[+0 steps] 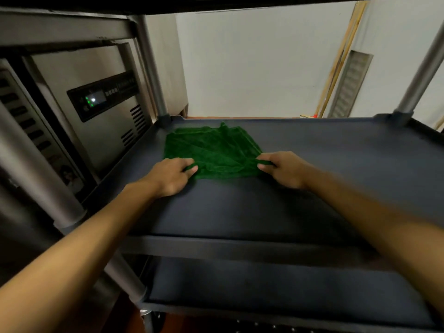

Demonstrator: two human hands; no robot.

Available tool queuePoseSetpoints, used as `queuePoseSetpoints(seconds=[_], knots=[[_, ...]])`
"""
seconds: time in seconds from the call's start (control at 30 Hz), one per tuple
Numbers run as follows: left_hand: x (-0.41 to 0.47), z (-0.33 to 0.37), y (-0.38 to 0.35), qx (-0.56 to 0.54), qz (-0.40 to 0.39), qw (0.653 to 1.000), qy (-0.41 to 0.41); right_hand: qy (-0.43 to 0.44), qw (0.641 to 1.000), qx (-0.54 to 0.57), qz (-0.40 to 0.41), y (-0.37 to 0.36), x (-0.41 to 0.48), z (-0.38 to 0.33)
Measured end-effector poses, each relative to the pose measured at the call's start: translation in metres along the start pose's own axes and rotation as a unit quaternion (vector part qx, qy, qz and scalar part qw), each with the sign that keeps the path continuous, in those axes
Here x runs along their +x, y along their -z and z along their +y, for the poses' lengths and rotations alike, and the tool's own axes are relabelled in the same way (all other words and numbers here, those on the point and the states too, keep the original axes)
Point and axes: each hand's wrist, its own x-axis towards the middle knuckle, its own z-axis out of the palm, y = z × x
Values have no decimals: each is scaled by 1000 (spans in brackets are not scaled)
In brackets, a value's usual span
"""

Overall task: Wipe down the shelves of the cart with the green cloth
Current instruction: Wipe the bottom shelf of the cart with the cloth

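The green cloth lies spread out on the far left part of the cart's dark middle shelf. My left hand pinches the cloth's near left corner. My right hand pinches its near right corner. Both forearms reach in over the shelf's front rim. A lower dark shelf shows beneath, and the underside of the top shelf crosses the upper edge of the view.
Grey metal posts stand at the cart's corners: far left, far right, near left. A steel appliance with a lit control panel sits close on the left. A white wall and wooden strips lie behind.
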Motion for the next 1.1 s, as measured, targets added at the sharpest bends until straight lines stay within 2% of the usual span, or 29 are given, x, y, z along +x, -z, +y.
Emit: queuePoseSetpoints(seconds=[0.47, 0.8, 0.93, 1.1], knots=[[-43, 121, -32, -11, -32, 995, -91, -41, 999, 33, -2, 49, -130, 70], [-60, 211, -50, -11, -99, 981, -169, -65, 993, 84, 61, 79, -215, 130], [-65, 246, -59, -25, -134, 966, -222, -89, 993, 40, 70, 93, -246, 151], [-74, 296, -64, -39, -158, 947, -278, -144, 980, -113, 73, 106, -276, 175]])
